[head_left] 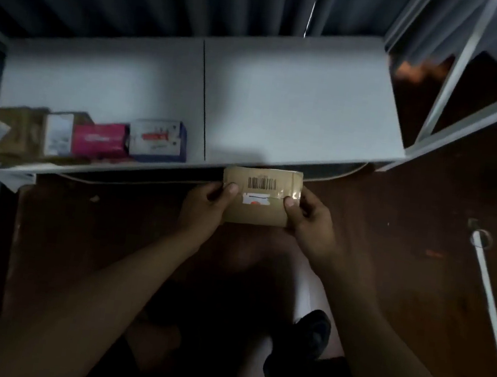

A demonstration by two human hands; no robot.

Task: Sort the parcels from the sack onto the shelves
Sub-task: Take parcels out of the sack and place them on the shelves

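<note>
Together, both hands pinch a brown parcel beside the shelf.

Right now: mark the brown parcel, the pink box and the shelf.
brown parcel (259, 202): head view, middle of its top face.
pink box (100, 139): head view, its pink front face.
shelf (299, 106): head view, bare right panel.

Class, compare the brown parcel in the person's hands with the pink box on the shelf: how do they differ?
The brown parcel is plain cardboard with a barcode; the pink box is brightly printed. The brown parcel is held by both hands before the shelf; the pink box rests on it among other parcels. Both are small and rectangular.
</note>
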